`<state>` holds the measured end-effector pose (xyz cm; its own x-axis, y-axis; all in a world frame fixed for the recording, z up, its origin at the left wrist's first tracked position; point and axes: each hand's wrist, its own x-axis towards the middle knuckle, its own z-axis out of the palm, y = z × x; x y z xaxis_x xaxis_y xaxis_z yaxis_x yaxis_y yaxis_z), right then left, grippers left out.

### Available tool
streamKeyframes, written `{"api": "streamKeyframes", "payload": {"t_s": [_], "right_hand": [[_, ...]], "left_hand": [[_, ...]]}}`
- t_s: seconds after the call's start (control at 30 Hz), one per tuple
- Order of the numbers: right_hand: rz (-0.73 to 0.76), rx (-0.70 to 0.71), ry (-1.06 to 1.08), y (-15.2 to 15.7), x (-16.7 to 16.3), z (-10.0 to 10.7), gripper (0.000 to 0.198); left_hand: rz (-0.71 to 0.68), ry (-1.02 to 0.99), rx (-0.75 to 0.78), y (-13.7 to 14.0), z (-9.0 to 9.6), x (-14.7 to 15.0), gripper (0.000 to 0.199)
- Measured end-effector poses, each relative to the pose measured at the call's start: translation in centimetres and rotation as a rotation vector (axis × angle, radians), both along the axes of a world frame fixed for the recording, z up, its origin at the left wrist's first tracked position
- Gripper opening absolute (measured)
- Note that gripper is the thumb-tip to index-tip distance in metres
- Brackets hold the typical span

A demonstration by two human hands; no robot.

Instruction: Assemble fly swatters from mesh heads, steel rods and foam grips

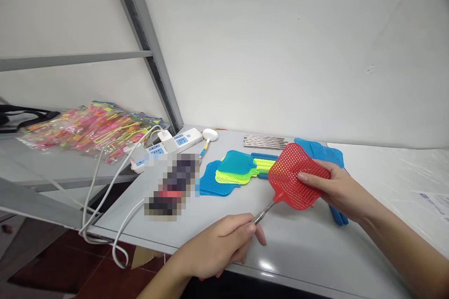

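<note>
Soft bright light, seemingly from overhead, leaves glare on the tabletop [301, 238], and one patch [171, 187] is pixelated.

A red fly swatter [286, 166] is held over a gray worktop [196, 229] in what appears to be a small assembly or packing workshop, where stacked blue and yellow swatters [220, 187] lie near a row of metal rods [264, 142]. Clear plastic bags [101, 128] of pink, yellow and orange goods lie heaped on a shelf at left, part of a gray metal rack [159, 70]. A power strip [191, 138] with white plugs rests at the worktop's edge, before a plain white wall [280, 46].
</note>
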<state>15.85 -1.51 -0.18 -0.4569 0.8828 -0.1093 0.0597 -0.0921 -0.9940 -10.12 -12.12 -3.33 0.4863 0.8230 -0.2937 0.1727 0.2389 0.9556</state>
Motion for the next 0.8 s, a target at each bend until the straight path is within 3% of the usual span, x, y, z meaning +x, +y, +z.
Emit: {"api": "streamKeyframes", "payload": {"t_s": [0.5, 0.67, 0.8], "right_hand": [[0.001, 0.038, -0.010, -0.5, -0.6, 0.2, 0.024], [-0.066, 0.077, -0.063, -0.8, -0.5, 0.8, 0.022], [-0.087, -0.048, 0.166, -1.8, -1.0, 1.5, 0.030]], "left_hand": [[-0.043, -0.273, -0.175, 0.2, -0.1, 0.2, 0.039], [-0.023, -0.104, -0.112, 0.1, 1.7, -0.1, 0.040], [-0.059, -0.178, -0.110, 0.3, 3.0, -0.4, 0.035]]}}
